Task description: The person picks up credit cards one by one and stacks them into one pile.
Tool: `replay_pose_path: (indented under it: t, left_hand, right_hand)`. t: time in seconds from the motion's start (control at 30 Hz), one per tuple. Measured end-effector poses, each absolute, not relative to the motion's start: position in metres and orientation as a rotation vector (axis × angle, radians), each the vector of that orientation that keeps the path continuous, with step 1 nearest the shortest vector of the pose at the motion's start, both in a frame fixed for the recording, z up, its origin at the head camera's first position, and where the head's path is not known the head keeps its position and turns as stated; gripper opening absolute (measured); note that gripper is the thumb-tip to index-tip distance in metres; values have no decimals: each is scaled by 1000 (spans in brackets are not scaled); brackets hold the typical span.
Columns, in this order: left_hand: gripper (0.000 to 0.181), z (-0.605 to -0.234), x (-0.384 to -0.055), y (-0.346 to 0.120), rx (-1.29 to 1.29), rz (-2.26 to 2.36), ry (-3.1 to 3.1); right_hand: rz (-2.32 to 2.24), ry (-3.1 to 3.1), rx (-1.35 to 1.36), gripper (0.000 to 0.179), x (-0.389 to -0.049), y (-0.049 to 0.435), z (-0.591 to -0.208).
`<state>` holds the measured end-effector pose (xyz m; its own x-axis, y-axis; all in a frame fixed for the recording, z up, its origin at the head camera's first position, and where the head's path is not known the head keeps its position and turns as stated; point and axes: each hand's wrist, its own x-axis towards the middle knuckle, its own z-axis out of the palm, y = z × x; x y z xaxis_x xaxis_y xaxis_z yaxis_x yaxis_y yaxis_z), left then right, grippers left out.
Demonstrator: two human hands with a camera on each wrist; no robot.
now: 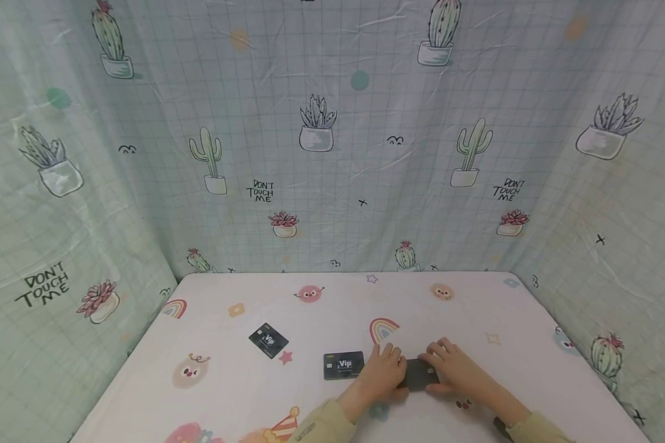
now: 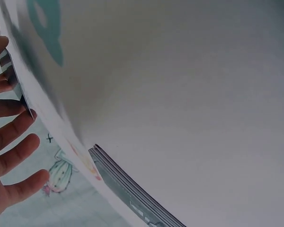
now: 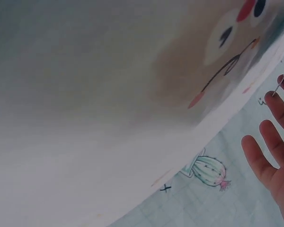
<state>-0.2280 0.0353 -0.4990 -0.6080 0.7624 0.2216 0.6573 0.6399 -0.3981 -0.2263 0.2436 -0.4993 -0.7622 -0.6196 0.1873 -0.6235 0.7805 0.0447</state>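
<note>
Between my two hands is a black card [image 1: 419, 375], held a little off the table. My left hand [image 1: 384, 372] pinches its left end and my right hand [image 1: 457, 369] its right end. In the left wrist view the card [image 2: 18, 84] appears edge-on, with fingertips of both hands on it. Only a thin edge of it shows in the right wrist view, by the fingers [image 3: 277, 106]. Just left of my left hand lies a stack of black Vip cards [image 1: 343, 365]; several layers show along its side in the left wrist view.
Another black Vip card [image 1: 268, 340] lies turned at an angle farther left. A dark object [image 1: 501, 429] pokes out beside the right sleeve at the near edge, mostly hidden. The white table [image 1: 332, 320] has printed cartoons, and cactus-patterned cloth [image 1: 360, 184] hangs behind and at both sides.
</note>
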Motion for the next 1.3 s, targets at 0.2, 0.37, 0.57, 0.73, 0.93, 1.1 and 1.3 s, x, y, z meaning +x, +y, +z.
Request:
replay_pose_path:
  t: [0.2, 0.37, 0.57, 0.73, 0.93, 1.1, 1.3]
  left_hand:
    - [58, -495, -224, 31, -1095, 330, -2536]
    - [58, -494, -221, 27, -1071, 260, -2599]
    - [59, -495, -218, 21, -1051, 210, -2600]
    - [59, -491, -216, 14, -1051, 186, -2621]
    - [59, -485, -214, 2, -1052, 180, -2639]
    - [58, -483, -214, -7, -1046, 142, -2632]
    - [55, -484, -213, -17, -1028, 54, -2652]
  right_hand:
    - [95, -2710, 980, 55, -226, 242, -501]
    - [135, -2622, 998, 54, -225, 238, -502]
    - [154, -2540, 1031, 54, -222, 234, -499]
    - [185, -2579, 1010, 53, -219, 228, -496]
    - [210, -2612, 969, 53, -217, 218, -496]
    - [228, -2572, 975, 54, -218, 212, -498]
    - [248, -2438, 1043, 53, -221, 204, -500]
